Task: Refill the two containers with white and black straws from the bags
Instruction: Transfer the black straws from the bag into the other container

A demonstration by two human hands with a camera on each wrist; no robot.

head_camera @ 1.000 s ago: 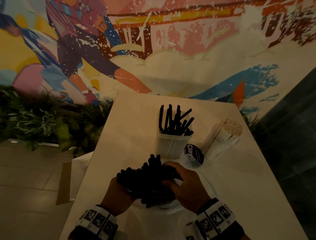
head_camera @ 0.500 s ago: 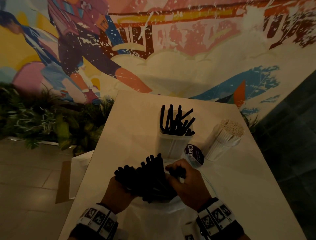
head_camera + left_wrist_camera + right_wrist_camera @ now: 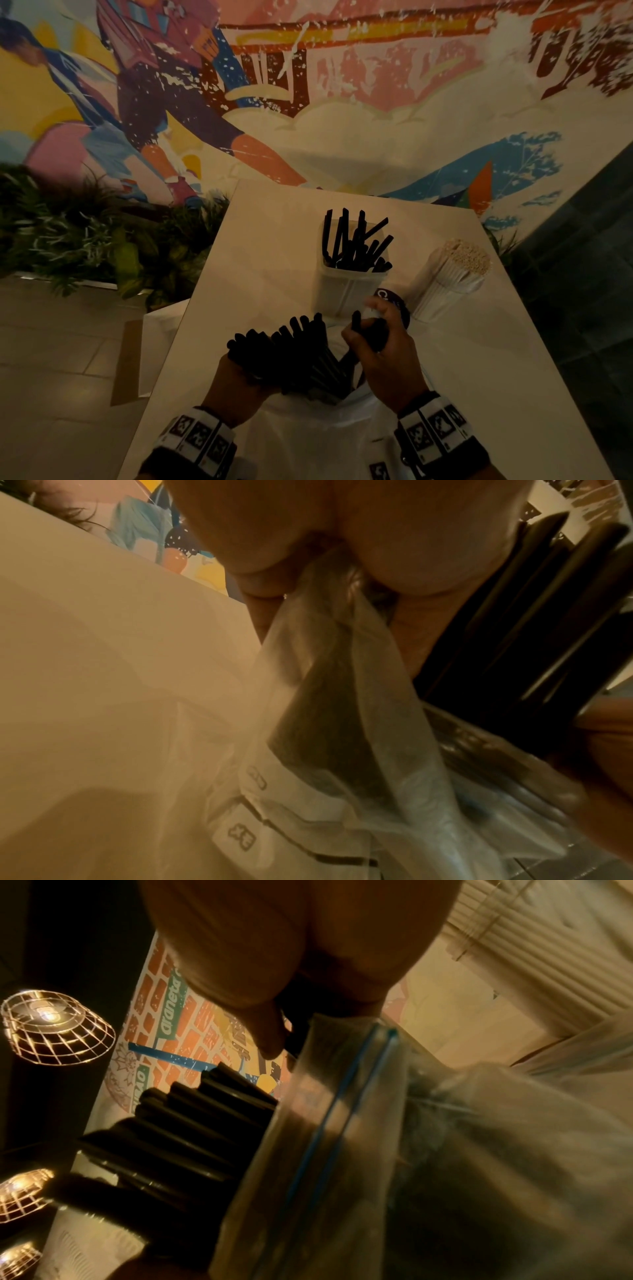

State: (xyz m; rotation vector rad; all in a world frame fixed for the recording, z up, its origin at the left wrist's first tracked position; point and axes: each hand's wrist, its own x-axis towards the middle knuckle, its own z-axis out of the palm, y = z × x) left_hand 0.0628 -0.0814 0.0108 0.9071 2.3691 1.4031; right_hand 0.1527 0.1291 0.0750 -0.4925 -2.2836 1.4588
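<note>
Closest in, the left hand (image 3: 236, 383) is clenched round the bag (image 3: 308, 431) and the fat bunch of black straws (image 3: 284, 349) poking out of its mouth, fanned toward 11 o'clock. The left wrist view shows the plastic scrunched in the fingers with straws right beside them.

What's changed: a second ago the right hand (image 3: 380, 356) was down on the bunch, and now it's come up and off toward 1 o'clock with a few straws (image 3: 358, 334) pinched in curled fingers. It's blurry there, so I can't say how many, looks like a small handful. Their lower ends look to be still in the bag mouth. So I'd read this as a batch being pulled free, next stop the container.

That container (image 3: 349, 291) sits on the counter (image 3: 260, 260) just beyond the right hand at 12 o'clock, already part filled with black straws standing loose, room for more. At 2 o'clock, beside it, the white straws (image 3: 455, 270) stand packed tight. A round dark label (image 3: 394, 301) peeks between the two.
</note>
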